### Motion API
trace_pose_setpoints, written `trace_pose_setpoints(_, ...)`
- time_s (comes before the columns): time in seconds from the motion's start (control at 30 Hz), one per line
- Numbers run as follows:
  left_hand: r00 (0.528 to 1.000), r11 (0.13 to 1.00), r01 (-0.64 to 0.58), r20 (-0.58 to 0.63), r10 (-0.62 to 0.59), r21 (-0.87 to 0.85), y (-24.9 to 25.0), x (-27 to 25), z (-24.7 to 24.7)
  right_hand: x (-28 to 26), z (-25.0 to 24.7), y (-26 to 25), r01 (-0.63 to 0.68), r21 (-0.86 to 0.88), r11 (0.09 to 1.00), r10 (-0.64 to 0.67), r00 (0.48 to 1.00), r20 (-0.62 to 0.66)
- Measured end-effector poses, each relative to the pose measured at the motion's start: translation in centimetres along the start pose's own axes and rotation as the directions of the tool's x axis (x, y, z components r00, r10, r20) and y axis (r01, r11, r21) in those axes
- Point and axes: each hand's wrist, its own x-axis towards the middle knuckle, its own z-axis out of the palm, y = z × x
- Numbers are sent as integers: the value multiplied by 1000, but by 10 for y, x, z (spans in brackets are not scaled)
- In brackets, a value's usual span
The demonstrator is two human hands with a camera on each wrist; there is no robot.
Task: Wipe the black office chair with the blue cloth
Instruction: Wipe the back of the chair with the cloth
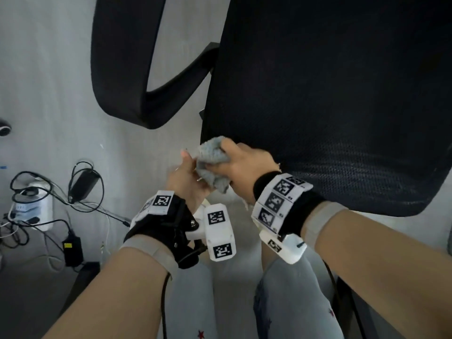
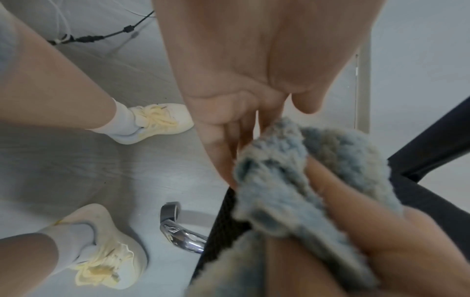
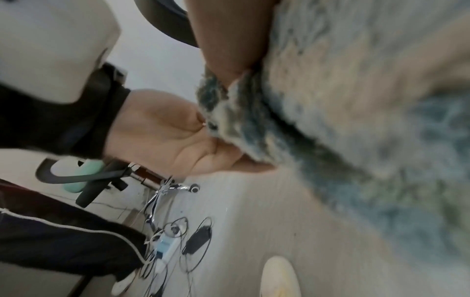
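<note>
Both your hands meet at one blue cloth (image 1: 212, 162) beside the black office chair (image 1: 330, 94): right hand (image 1: 244, 167) grips it bunched, left hand (image 1: 188, 178) touches it, fingers extended.

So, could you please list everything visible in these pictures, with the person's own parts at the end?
black mesh office chair: one, black, filling the upper right of the head view; its curved armrest is at the upper left.
fluffy blue cloth: one, pale blue-grey, bunched at the seat's front left corner.
white power strip: one, white, on the floor at the left, among black cables.
black power adapters: two, black, on the floor beside the strip.
chrome chair base leg: one, silver, under the seat.
cream sneakers: two, cream, on the grey floor.
left hand: touching the cloth, fingers fairly straight.
right hand: gripping the cloth.
</note>
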Motion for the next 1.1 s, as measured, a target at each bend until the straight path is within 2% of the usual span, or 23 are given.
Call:
trace_pose_setpoints(0.03, 1000, 1000, 17, 7, -17, 19, -1, -1, -1, 0, -2, 8, 15, -40, 999, -16, 1000, -18)
trace_pose_setpoints(0.1, 1000, 999, 9, 20, -10, 53, -1, 1, -1, 10, -16, 31, -146, 65, 987, 155, 973, -173)
trace_pose_setpoints(0.17, 1000, 999, 3, 29, -4, 55, 1, 2, -1, 16, -28, 48, -340, 71, 938, 341, 868, -361)
trace_pose_setpoints(0.23, 999, 998, 8, 51, -11, 60, 3, 3, -2, 19, -23, 50, -434, 136, 890, 451, 803, -389)
trace_pose_setpoints(0.27, 998, 997, 7, 59, -12, 73, 4, 3, -2, 18, -19, 39, -409, 177, 895, 445, 810, -381)
trace_pose_setpoints(0.3, 998, 997, 5, 58, -10, 83, 5, 2, -3, 16, -15, 25, -361, 197, 912, 407, 856, -317)
trace_pose_setpoints(0.37, 998, 998, 21, 60, -25, 61, 6, 0, -1, 11, -4, -2, -128, 32, 991, 132, 982, -133)
trace_pose_setpoints(0.4, 998, 998, 30, 56, -33, 51, 6, -1, -1, 5, -6, -7, -13, -67, 998, 10, 999, -38)
trace_pose_setpoints(0.47, 998, 998, 22, 52, -25, 65, 5, -1, -2, -1, -15, 5, 38, -57, 998, -40, 999, -31)
trace_pose_setpoints(0.5, 998, 996, 11, 59, -16, 87, 5, -1, -3, 1, -19, 20, -61, 15, 998, 62, 994, -90)
trace_pose_setpoints(0.57, 997, 993, -3, 81, -7, 120, 4, 0, -3, 2, -32, 36, -292, 202, 935, 339, 905, -259)
trace_pose_setpoints(0.6, 997, 992, -8, 83, -2, 127, 3, 0, -3, 3, -32, 41, -340, 193, 921, 388, 851, -354)
trace_pose_setpoints(0.63, 997, 991, -17, 78, 7, 130, 3, 1, -3, 6, -24, 41, -399, 206, 893, 448, 823, -349)
trace_pose_setpoints(0.67, 998, 991, -26, 67, 17, 133, 2, 2, -3, 7, -22, 33, -395, 212, 894, 446, 830, -334)
trace_pose_setpoints(0.73, 998, 991, -37, 46, 31, 131, 1, 3, -3, 2, -7, 6, -276, 196, 941, 314, 928, -201)
trace_pose_setpoints(0.77, 998, 992, -30, 52, 24, 121, 1, 2, -2, -1, 4, -9, -188, 65, 980, 195, 973, -126)
trace_pose_setpoints(0.8, 998, 993, -15, 60, 8, 115, 0, 0, -2, -7, 8, -19, -101, -28, 994, 98, 990, -101)
trace_pose_setpoints(0.87, 999, 988, 8, 51, -16, 151, -1, -3, -1, -18, 12, -14, -63, -77, 995, 54, 991, -120)
trace_pose_setpoints(0.9, 999, 980, -10, 37, 3, 198, -1, -3, -1, -21, 13, -2, -72, -36, 997, 64, 981, -181)
trace_pose_setpoints(0.93, 999, 970, -40, 32, 33, 241, -1, -3, -1, -23, 8, 15, -183, 102, 978, 199, 963, -184)
trace_pose_setpoints(0.97, 998, 962, -63, 35, 55, 266, -1, -2, -1, -26, 3, 30, -275, 213, 938, 329, 900, -285)
trace_pose_setpoints(1.03, 996, 948, -90, 53, 77, 306, -3, -1, -1, -37, -1, 52, -449, 363, 817, 564, 755, -336)
trace_pose_setpoints(1.1, 993, 936, -114, 58, 101, 334, -8, 0, -1, -42, 1, 42, -461, 482, 745, 646, 680, -347)
